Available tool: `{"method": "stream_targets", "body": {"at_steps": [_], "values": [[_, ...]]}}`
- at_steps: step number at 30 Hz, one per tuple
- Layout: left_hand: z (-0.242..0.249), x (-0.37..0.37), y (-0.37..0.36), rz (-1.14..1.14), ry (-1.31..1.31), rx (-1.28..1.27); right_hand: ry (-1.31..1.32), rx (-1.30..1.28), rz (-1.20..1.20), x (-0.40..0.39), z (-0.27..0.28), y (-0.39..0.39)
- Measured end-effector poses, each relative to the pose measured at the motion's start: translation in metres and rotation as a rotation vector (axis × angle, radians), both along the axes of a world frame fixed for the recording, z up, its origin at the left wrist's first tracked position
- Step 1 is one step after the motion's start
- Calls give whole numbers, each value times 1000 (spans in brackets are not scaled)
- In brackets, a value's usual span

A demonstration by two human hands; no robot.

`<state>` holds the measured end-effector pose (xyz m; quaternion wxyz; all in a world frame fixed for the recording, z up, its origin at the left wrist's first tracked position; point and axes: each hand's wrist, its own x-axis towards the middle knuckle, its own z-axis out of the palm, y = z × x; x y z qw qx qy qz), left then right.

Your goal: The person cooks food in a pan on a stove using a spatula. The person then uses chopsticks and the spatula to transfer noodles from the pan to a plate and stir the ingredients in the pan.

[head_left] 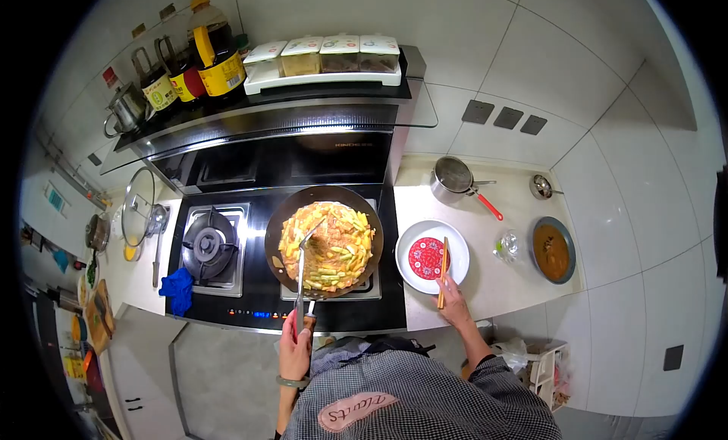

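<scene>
A dark wok [273, 239] sits on the right burner, filled with yellow and green pieces of food [330, 247] in an orange-brown sauce. My left hand [294, 353] is closed on the handle of a metal utensil [301, 273], whose far end reaches into the food. The wok's own handle lies right beside that hand. To the right stands a white bowl [406, 254] with a red patterned bottom. My right hand [453, 302] grips wooden chopsticks [444, 269] over the bowl's front right part.
Left burner [207, 245] with a blue cloth [177, 291] near it; glass lid [138, 207] farther left. Red-handled pot [453, 175], clear plastic item [509, 245] and bowl of brown liquid [553, 250] on the right counter. Bottles [220, 65] and seasoning boxes [339, 55] on the shelf.
</scene>
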<state>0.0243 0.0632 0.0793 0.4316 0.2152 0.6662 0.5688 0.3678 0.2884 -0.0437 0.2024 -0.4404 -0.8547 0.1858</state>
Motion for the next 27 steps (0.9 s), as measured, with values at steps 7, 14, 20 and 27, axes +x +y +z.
{"method": "stream_targets", "body": {"at_steps": [7,14,20,27], "values": [[6,17,5,-18,224,26,-207,244,80,-15,50,-3],[22,52,35,-149,836,-59,573,-1521,180,-175,131,-67],[28,76,43,-169,858,83,679,-1455,86,-207,130,-75],[33,34,19,-167,981,65,704,-1734,-116,-170,135,15]]}}
